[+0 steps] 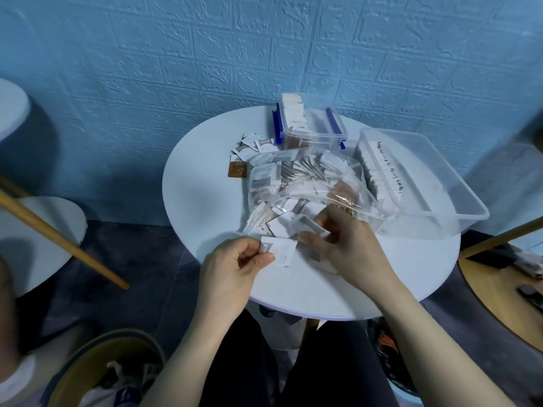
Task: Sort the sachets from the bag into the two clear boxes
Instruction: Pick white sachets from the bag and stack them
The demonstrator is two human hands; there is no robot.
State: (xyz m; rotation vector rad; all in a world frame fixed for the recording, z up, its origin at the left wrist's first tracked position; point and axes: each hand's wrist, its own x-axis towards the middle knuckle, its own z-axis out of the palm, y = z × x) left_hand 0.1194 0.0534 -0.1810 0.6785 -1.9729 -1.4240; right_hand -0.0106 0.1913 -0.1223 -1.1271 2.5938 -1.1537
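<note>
Left hand (235, 264) low over the near edge, thumb and forefinger pinching, right hand (342, 240) reaching forward, fingers curled and gripping, both forearms bare

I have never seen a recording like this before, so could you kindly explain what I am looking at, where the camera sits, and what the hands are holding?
There is no machine here: a person sorts sachets with bare hands. The single picture comes from a camera worn on the person's head, looking forward and down, so the arms reach in from the bottom.

On the round white table lies a clear plastic bag full of sachets. Behind it stands a small clear box with blue clips, with sachets standing in a row inside. To the right is a larger clear box, with a row along its near wall. A few loose sachets lie left of the small box.

The left hand pinches a white sachet. The right hand reaches into the bag's mouth, its fingers curled around another sachet.
</note>
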